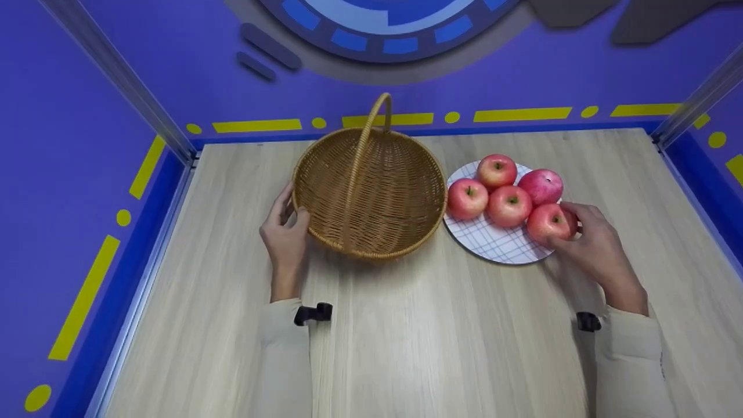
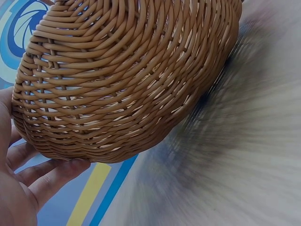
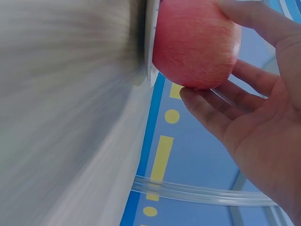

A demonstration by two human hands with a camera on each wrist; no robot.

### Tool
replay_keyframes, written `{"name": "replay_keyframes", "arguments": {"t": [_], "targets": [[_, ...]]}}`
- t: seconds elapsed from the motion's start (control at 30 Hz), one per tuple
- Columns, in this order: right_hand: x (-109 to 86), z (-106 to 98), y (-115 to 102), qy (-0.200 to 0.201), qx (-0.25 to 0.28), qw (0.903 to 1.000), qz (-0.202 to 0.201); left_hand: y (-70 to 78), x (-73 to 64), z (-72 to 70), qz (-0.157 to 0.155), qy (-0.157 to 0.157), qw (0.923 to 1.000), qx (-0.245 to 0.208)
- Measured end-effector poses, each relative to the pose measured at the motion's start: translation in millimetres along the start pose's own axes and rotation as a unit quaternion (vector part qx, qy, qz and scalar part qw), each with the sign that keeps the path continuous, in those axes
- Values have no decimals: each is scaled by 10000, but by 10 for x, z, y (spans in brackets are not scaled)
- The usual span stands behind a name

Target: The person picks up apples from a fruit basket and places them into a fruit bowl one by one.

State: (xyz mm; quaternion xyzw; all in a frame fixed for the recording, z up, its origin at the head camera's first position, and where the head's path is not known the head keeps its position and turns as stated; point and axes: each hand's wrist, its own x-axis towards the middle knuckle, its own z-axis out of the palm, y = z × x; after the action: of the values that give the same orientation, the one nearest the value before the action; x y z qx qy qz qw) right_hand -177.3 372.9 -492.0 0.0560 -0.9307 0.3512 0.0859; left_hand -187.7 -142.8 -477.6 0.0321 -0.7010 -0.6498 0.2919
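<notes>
A round wicker basket (image 1: 395,186) with an arched handle (image 1: 363,148) stands on the table, nothing inside it. My left hand (image 1: 285,238) holds its left side, thumb near the rim and fingers along the outside. The left wrist view shows those fingers (image 2: 59,176) against the woven wall (image 2: 117,89). Beside the basket, a white checked plate (image 1: 502,247) bears several red apples (image 1: 509,206). My right hand (image 1: 595,244) grips the apple (image 1: 547,223) at the plate's front right. Up close, thumb and fingers curve around this apple (image 3: 197,44), which is still at the plate's edge (image 3: 150,42).
The light wooden table (image 1: 429,342) runs back to a blue-purple wall (image 1: 464,93) with yellow marks. Side panels (image 1: 69,191) with metal edges bound it at left and right. Basket and plate stand close together, their edges nearly meeting.
</notes>
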Motion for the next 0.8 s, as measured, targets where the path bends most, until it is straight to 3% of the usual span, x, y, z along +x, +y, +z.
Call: {"name": "replay_keyframes", "arguments": {"t": [0.23,0.57,0.8], "targets": [[6,15,-12,-81,-47,9999,43,-12,3,3,18,75,10000,-52],[16,9,-9,-273,-10,9996,52,-44,10,-5,-291,11,9995,-103],[26,-25,-58,-409,7,9989,238,-302,47,-39,-449,0,9990,91]]}}
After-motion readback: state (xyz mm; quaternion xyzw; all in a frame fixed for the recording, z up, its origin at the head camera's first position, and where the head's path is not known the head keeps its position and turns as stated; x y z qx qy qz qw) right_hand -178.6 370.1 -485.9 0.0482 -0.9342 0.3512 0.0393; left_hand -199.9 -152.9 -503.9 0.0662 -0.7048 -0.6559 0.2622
